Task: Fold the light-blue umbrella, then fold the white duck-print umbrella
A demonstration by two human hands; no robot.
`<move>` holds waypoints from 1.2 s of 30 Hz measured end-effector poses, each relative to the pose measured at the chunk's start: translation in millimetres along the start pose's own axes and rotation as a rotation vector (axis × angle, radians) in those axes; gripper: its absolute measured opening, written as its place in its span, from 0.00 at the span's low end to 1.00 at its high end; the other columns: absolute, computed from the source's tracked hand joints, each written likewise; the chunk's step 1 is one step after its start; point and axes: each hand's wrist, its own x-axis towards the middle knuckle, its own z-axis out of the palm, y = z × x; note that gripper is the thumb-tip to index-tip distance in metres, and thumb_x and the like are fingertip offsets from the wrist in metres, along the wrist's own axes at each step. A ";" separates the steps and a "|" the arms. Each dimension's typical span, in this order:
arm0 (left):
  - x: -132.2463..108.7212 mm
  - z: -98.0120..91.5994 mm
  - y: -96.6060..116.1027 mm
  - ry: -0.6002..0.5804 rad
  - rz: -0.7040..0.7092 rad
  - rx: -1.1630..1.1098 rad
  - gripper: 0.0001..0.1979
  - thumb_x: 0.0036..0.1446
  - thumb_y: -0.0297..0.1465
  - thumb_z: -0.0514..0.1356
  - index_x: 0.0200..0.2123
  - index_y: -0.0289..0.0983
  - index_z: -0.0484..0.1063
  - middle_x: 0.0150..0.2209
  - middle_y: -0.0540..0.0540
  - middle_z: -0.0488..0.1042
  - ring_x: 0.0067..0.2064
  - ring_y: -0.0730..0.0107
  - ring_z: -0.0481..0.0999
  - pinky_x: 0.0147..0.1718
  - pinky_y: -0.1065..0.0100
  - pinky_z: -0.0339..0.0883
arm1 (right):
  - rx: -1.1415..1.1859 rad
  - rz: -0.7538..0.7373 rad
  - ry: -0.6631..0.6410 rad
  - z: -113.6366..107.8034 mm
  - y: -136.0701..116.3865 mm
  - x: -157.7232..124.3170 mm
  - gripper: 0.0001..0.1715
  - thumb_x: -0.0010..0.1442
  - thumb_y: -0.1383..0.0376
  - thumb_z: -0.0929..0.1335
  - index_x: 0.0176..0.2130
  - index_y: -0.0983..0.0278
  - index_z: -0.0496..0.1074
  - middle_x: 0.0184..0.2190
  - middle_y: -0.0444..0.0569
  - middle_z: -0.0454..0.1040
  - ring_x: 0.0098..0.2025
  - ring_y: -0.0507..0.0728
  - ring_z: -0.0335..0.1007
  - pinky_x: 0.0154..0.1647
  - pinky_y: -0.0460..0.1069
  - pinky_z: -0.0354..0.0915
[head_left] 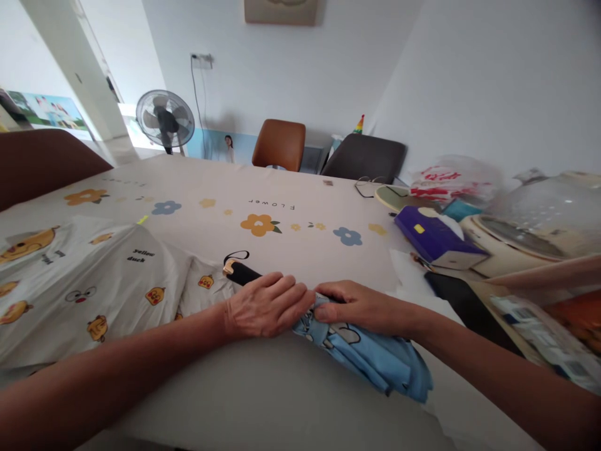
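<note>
The blue umbrella (370, 354) slants through both your grips, handle (245, 274) far-left, cloth end (413, 376) near-right.
Your left hand (270, 304) is wrapped around it, nearer to the handle; your right hand (359, 307) pinches the cloth, thumb and fingers closed.

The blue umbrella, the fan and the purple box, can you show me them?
Blue umbrella (370, 356), head view: on its bunched cloth.
Fan (166, 120), head view: middle of its round front.
Purple box (436, 240), head view: on its purple surface.
</note>
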 end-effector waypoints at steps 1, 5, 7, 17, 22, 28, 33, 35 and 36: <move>0.1 0.0 -0.4 0.001 -0.011 0.003 0.14 0.58 0.24 0.50 0.47 0.26 0.62 0.40 0.39 0.73 0.41 0.64 0.71 0.42 0.61 0.63 | -0.007 -0.009 0.023 0.4 0.1 -0.4 0.21 0.54 0.50 0.64 0.33 0.67 0.70 0.30 0.46 0.68 0.34 0.54 0.62 0.32 0.47 0.57; -0.2 4.6 -6.3 -0.014 -0.196 0.020 0.19 0.56 0.24 0.50 0.52 0.27 0.58 0.49 0.36 0.69 0.51 0.59 0.66 0.51 0.56 0.57 | -0.082 -0.035 0.139 -3.2 0.0 -1.9 0.22 0.55 0.49 0.63 0.33 0.66 0.69 0.30 0.47 0.69 0.33 0.55 0.63 0.31 0.47 0.57; -1.1 8.1 -11.0 -0.040 -0.305 0.017 0.22 0.56 0.27 0.51 0.54 0.27 0.55 0.52 0.34 0.66 0.55 0.57 0.62 0.54 0.52 0.52 | -0.162 -0.043 0.197 -6.7 -2.3 -3.1 0.20 0.55 0.51 0.64 0.36 0.66 0.69 0.32 0.48 0.70 0.34 0.56 0.64 0.33 0.48 0.57; -2.7 5.9 -19.9 -0.538 -0.449 -0.064 0.16 0.54 0.24 0.50 0.47 0.35 0.59 0.32 0.46 0.71 0.30 0.66 0.70 0.28 0.65 0.58 | -0.516 -0.032 0.170 -18.2 -6.3 0.2 0.21 0.55 0.51 0.64 0.41 0.63 0.71 0.35 0.51 0.74 0.36 0.59 0.68 0.35 0.49 0.57; -4.7 7.2 -18.7 -0.546 -0.571 -0.093 0.09 0.54 0.27 0.52 0.40 0.38 0.61 0.30 0.48 0.69 0.29 0.67 0.70 0.26 0.67 0.56 | -0.510 0.013 0.271 -28.4 -4.0 6.4 0.26 0.54 0.47 0.64 0.44 0.62 0.70 0.37 0.52 0.75 0.37 0.61 0.70 0.35 0.51 0.60; -2.6 4.8 -26.0 -0.512 -0.726 -0.099 0.08 0.53 0.25 0.51 0.37 0.39 0.63 0.31 0.47 0.71 0.31 0.66 0.71 0.29 0.67 0.57 | -0.283 -0.284 0.967 -38.2 -15.5 -2.5 0.20 0.60 0.56 0.62 0.49 0.62 0.63 0.46 0.53 0.71 0.45 0.59 0.69 0.41 0.53 0.66; 4.0 -8.5 -50.1 -0.354 -1.111 -0.149 0.13 0.49 0.37 0.57 0.40 0.42 0.66 0.32 0.47 0.73 0.31 0.64 0.72 0.28 0.68 0.57 | -0.247 -0.670 1.430 -36.6 -18.7 -8.2 0.14 0.61 0.64 0.62 0.48 0.60 0.63 0.45 0.52 0.69 0.48 0.59 0.67 0.48 0.58 0.64; 7.9 -16.7 -59.5 -0.188 -1.292 -0.253 0.17 0.44 0.39 0.61 0.39 0.41 0.67 0.29 0.48 0.73 0.28 0.66 0.71 0.25 0.70 0.56 | -0.294 -0.735 1.520 -35.9 -15.7 -6.1 0.17 0.60 0.66 0.63 0.50 0.58 0.62 0.48 0.52 0.67 0.52 0.61 0.63 0.52 0.60 0.61; 10.2 -21.3 -63.1 -0.109 -1.370 -0.358 0.17 0.42 0.40 0.62 0.36 0.40 0.68 0.26 0.49 0.72 0.26 0.68 0.69 0.23 0.71 0.56 | -0.337 -0.767 1.544 -35.7 -13.7 -4.0 0.18 0.59 0.66 0.63 0.50 0.58 0.61 0.50 0.52 0.66 0.54 0.61 0.61 0.53 0.61 0.59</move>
